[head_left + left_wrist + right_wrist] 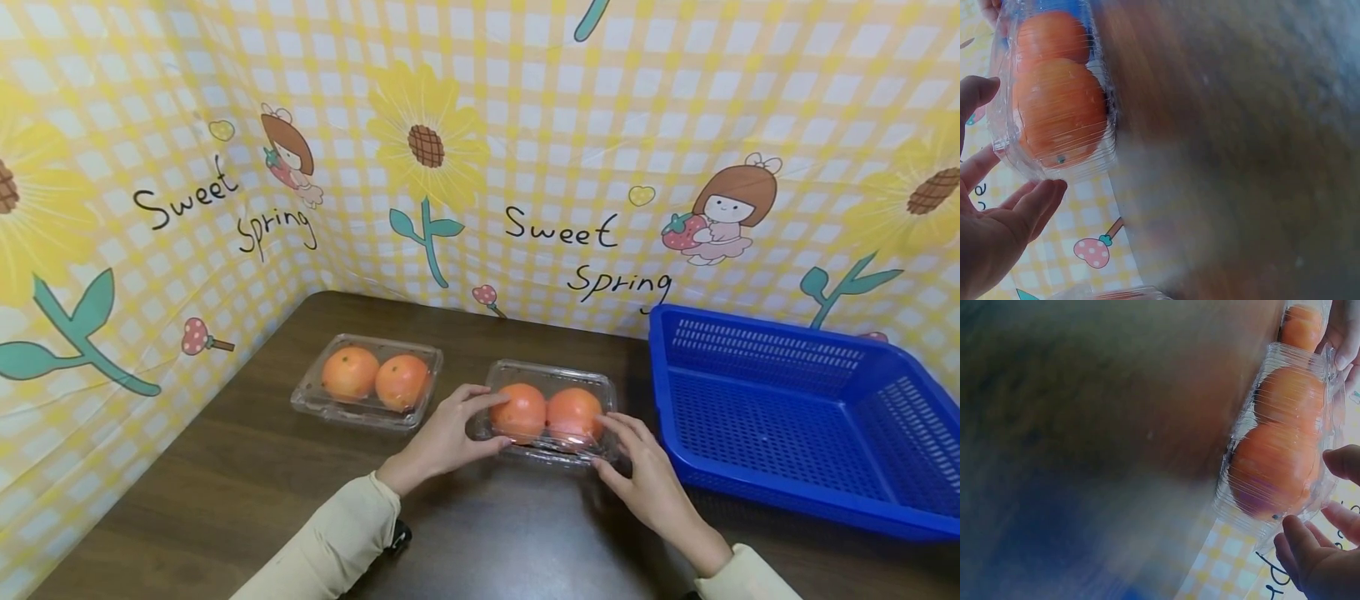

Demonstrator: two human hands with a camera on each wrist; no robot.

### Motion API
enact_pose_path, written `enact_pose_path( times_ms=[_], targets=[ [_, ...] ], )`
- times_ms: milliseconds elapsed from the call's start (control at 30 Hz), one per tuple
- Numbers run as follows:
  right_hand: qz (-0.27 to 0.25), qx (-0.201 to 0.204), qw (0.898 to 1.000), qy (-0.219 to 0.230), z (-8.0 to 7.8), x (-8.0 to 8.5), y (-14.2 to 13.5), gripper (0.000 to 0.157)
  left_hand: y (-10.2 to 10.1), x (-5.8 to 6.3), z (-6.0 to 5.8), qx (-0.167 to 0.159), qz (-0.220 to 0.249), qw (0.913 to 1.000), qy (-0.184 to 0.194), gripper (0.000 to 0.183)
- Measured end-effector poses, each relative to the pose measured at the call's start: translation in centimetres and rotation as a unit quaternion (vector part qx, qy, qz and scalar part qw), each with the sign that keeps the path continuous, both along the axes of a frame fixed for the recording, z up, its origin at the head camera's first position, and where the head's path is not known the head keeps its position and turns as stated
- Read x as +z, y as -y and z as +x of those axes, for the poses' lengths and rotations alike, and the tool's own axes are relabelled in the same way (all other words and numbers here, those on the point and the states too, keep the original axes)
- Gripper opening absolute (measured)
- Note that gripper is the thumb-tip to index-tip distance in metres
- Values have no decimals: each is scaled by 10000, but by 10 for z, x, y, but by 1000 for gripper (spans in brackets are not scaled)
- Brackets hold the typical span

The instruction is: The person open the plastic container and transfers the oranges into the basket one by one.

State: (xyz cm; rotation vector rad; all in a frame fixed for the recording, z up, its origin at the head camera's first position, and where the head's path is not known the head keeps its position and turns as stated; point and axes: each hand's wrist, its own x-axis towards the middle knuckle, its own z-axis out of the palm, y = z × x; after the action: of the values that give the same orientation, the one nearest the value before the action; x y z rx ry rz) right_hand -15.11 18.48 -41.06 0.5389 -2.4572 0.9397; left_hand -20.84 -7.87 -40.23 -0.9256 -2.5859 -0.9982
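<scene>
On the dark wooden table, a clear plastic clamshell box (551, 375) with a closed lid holds two oranges (517, 412), side by side. My left hand (453, 433) grips the box's left end, thumb at the front edge and fingers over the lid's side. At the right end, my right hand (645, 471) holds it the same way. The left wrist view shows the ribbed side of the box (1100, 125) beside my thumb and fingers. In the right wrist view, fingertips (1297, 531) meet the box's near end.
A second clear box (311, 398) with two oranges lies to the left, near the wall. On the right stands a blue plastic basket (660, 392) with perforated sides and bottom. A yellow checked cloth (480, 167) with sunflower prints lines the walls behind the table.
</scene>
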Motion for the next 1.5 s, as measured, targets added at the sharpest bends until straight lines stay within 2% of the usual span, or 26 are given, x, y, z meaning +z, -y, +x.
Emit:
enact_pose_path(
  times_ms=[267, 500, 733, 1033, 1500],
  targets=[
    [-153, -70, 9998, 72, 2, -3, -1, 49, 3, 3, -1, -220, 109, 9985, 498, 53],
    [-182, 6, 9998, -121, 1, -7, -1, 41, 7, 3, -1, -328, -32, 9972, 665, 55],
    [-205, -48, 9997, -125, 2, -9, -1, 40, 8, 5, -1, -370, -90, 9957, 844, 54],
    [-274, 79, 9995, -131, 3, -8, -2, 37, 9, 6, -1, -537, 222, 9909, 1215, 55],
    [-170, 107, 9997, -139, 5, -4, -4, 34, 10, 7, -2, -610, 283, 9913, 1134, 53]
  ],
)
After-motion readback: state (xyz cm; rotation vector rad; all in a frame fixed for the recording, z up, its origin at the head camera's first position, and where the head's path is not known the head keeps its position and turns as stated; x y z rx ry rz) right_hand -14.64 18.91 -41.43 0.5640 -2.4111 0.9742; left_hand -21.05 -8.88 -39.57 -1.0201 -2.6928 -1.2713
